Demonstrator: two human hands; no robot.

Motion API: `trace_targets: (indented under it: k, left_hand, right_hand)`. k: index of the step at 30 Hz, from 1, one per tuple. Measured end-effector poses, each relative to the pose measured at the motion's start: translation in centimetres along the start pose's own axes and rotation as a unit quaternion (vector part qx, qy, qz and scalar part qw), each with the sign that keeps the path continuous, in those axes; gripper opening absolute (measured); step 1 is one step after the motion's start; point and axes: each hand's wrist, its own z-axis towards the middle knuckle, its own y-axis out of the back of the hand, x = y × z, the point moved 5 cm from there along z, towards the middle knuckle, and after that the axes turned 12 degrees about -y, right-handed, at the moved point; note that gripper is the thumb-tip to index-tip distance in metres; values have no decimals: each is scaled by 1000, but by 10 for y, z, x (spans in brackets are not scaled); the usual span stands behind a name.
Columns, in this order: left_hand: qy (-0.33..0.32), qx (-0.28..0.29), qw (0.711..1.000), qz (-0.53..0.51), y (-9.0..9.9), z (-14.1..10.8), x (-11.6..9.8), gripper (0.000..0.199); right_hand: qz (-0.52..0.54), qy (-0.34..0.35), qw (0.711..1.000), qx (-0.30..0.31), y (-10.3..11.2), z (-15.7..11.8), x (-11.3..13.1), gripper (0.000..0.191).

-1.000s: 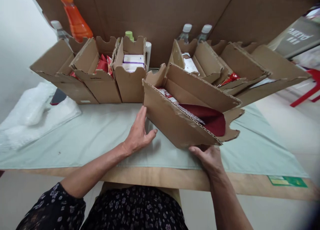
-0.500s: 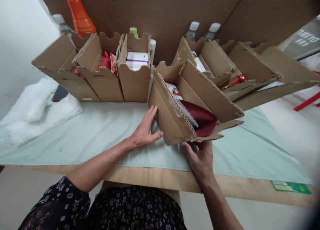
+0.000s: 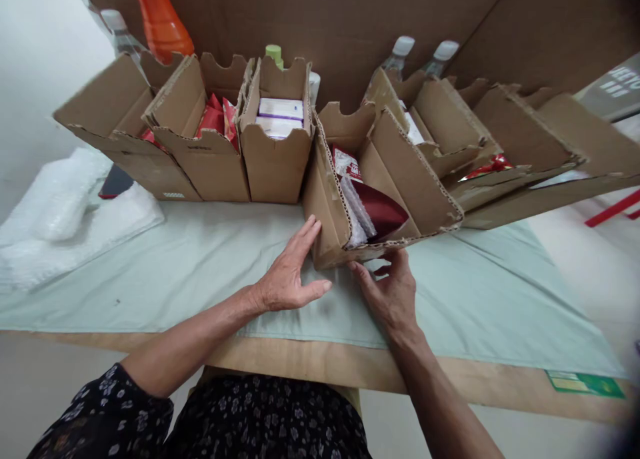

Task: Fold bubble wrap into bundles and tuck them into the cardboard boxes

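In front of me stands a tilted, open-topped cardboard box (image 3: 413, 169), angled to the right. Inside it are a red-and-white packet (image 3: 347, 164), a dark red bag (image 3: 383, 209) and a bubble-wrapped piece (image 3: 359, 209). The fingertips of my left hand (image 3: 287, 276) touch the box's lower left side; that hand is open, its thumb held away from the box. Against the low front edge rests my right hand (image 3: 393, 292), thumb and fingers apart, with some fingertips hidden by the box.
Left of it, several similar boxes (image 3: 215, 169) hold packets. More boxes (image 3: 475, 139) stand at right. Bottles (image 3: 163, 26) rise behind, before a tall cardboard panel (image 3: 340, 19). Bubble wrap (image 3: 65, 206) lies on the green cloth (image 3: 220, 246), far left. The table's wooden edge (image 3: 300, 362) is nearest me.
The box has shifted back and slightly left, and its near end has swung left. My right hand has moved forward with it. The left thumb has come away from the box.
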Motion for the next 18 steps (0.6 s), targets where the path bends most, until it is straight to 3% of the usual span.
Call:
trace_targets:
  k: [9, 18]
  left_hand:
    - [74, 17, 997, -2, -10, -6, 17, 112]
    - [108, -2, 993, 44, -5, -8, 19, 107]
  right_hand:
    - [-42, 20, 998, -36, -22, 54, 19, 66]
    - [-34, 53, 998, -23, -31, 65, 32, 37]
